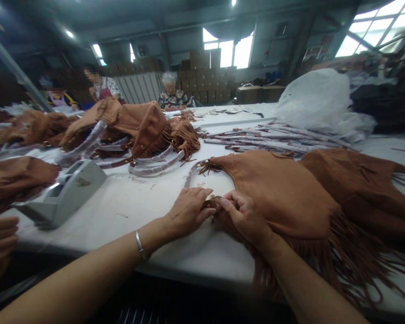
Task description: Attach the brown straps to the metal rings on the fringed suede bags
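Note:
A brown suede bag with fringe point(276, 189) lies on the white table point(128, 207) in front of me. My left hand point(189, 209) and my right hand point(245, 216) meet at the bag's near corner. Both pinch the spot where the wrapped strap point(192, 171) joins the bag. The fingers of each hand are pressed together on that corner. A silver bangle sits on my left wrist. A second brown fringed bag point(364, 184) lies just to the right of the first one.
A grey tape dispenser point(64, 193) stands at the left. A heap of brown fringed bags with wrapped handles point(131, 130) fills the far left. Wrapped straps point(273, 137) and clear plastic bags point(317, 101) lie at the back right. Other people sit across the table; cardboard boxes point(202, 78) are stacked behind.

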### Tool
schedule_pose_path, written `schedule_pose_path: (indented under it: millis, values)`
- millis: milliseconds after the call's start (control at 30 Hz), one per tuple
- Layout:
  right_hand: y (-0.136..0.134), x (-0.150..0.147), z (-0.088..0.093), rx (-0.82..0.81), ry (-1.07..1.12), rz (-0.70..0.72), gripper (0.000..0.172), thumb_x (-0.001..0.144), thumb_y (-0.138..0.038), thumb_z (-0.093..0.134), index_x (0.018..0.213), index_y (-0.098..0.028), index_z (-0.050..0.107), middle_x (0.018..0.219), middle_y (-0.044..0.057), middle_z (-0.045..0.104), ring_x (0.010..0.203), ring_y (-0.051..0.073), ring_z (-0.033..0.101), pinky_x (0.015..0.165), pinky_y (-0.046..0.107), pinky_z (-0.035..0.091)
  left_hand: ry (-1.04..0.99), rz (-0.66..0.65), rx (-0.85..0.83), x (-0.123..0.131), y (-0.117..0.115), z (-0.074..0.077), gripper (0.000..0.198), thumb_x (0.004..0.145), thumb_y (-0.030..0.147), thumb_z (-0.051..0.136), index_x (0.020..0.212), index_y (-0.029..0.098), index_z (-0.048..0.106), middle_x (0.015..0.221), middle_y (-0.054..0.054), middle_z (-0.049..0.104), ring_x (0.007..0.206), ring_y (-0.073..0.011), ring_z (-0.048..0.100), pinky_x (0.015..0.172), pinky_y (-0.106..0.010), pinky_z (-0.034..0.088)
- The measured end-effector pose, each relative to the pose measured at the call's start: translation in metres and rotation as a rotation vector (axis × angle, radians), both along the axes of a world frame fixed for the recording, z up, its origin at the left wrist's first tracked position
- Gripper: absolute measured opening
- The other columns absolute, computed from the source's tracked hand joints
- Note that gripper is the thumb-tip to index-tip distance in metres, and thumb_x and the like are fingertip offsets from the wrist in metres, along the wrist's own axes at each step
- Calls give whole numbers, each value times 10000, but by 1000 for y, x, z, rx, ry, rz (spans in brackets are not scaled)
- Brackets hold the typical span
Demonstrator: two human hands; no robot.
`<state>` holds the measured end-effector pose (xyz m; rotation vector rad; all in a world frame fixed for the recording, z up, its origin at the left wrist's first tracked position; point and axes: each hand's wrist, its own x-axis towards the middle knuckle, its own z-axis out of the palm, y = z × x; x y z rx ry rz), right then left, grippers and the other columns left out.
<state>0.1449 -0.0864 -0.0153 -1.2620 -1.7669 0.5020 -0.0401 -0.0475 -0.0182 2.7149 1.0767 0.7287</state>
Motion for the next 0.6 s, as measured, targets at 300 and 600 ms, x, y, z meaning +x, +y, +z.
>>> schedule_pose_path:
  millis: [300, 600]
  values:
    - [-27, -17, 3, 596, -415, 260, 148, 764, -253, 531, 656, -153, 545, 623, 43, 519, 603, 152, 464, 616, 328, 360, -580, 153, -813, -21, 24, 36, 422, 759, 500, 571, 801, 80, 569, 632, -35, 581, 514, -107, 532, 489, -216, 382]
    - [-38, -3, 23, 789, -136, 43, 297, 720, -102, 514, 1010, -155, 541, 819, 87, 598, 773, 205, 567, 698, 368, 445, -167, -155, -1137, 87, 64, 14, 535, 678, 645, 584, 684, 110, 575, 481, 2, 449, 373, -84, 342, 357, -225, 255]
